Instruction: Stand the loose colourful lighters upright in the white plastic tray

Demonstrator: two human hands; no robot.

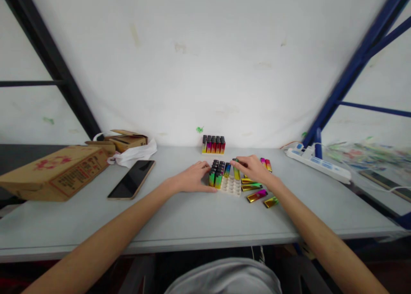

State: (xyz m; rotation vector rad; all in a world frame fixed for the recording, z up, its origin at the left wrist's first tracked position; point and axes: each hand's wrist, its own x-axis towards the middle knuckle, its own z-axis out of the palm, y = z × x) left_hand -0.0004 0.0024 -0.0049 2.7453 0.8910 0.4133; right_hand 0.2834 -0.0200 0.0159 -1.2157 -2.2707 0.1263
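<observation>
A white tray [231,186] with round holes lies on the table, its left part filled with upright, shiny, multicoloured lighters [215,176] with dark tops. My left hand [195,178] rests at the tray's left side, thumb and fingers spread around the standing lighters. In my right hand [252,167], the fingertips pinch the top of a yellow-green lighter [236,172] held upright at the tray's back right. Several loose lighters, among them a magenta and gold one [257,195], lie flat to the right, partly under my right hand.
A second block of upright lighters [213,144] stands by the wall. On the left are a phone [131,179], a cardboard box [58,169], an opened carton [126,140] and a white plastic bag [136,153]. A white power strip [318,163] lies at the right.
</observation>
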